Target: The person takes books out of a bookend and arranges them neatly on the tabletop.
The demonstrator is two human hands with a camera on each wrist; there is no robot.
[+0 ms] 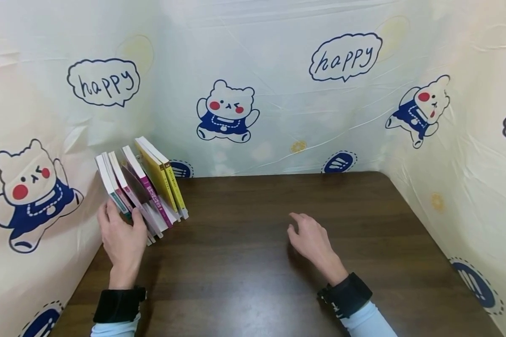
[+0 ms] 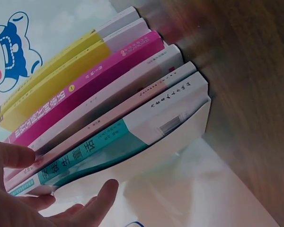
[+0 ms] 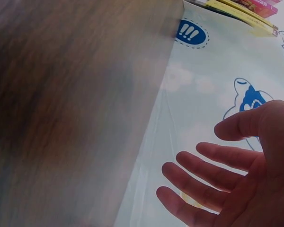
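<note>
Several thin books stand side by side, leaning, at the table's far left: a teal-spined book (image 2: 92, 151), a pale pink one (image 2: 111, 113), a magenta one (image 1: 157, 199) and two yellow ones (image 1: 174, 189). My left hand (image 1: 124, 236) is at the near left end of the row. Its thumb lies on the spines beside the teal book and its fingers (image 2: 106, 194) are on the outer side, around the teal and pink books. Over the middle right of the table, my right hand (image 1: 314, 241) holds nothing, its fingers spread and slightly bent in the right wrist view.
The brown wooden table (image 1: 236, 262) spreads between and beyond both hands. Behind it and along both sides hangs a pale cloth (image 1: 278, 121) printed with bears and "happy" bubbles; the row of books stands near the cloth at the left.
</note>
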